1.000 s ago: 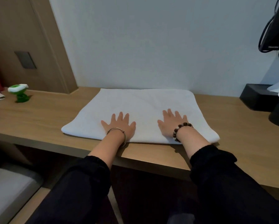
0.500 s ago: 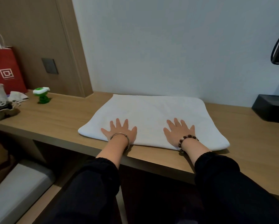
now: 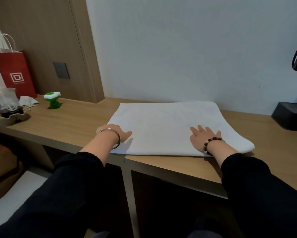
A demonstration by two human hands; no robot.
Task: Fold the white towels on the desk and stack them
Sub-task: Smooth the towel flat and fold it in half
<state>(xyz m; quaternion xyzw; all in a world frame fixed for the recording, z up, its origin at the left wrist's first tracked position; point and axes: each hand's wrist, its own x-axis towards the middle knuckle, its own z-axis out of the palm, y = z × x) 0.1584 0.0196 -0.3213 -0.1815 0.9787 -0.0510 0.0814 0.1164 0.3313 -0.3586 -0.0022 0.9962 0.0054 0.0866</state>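
A white towel (image 3: 165, 124), folded into a wide rectangle, lies flat on the wooden desk (image 3: 72, 121) against the wall. My left hand (image 3: 114, 133) is at the towel's near left corner. Its thumb lies on top of the cloth and its fingers curl over the left edge, out of sight. My right hand (image 3: 201, 139) rests flat on the near right part of the towel with straight fingers pointing away and to the left. Both arms wear black sleeves, with a metal bangle on the left wrist and a bead bracelet on the right.
On the desk's left stand a red paper bag (image 3: 15, 73), a green and white toy (image 3: 52, 100), a crumpled face mask (image 3: 28, 101) and a bowl with clutter (image 3: 5, 110). A black box (image 3: 290, 115) sits at the right. The desk's front edge runs just below my wrists.
My left hand slid from the towel's middle near edge to its left corner and its fingers curled. My right hand stayed flat. The view turned left.
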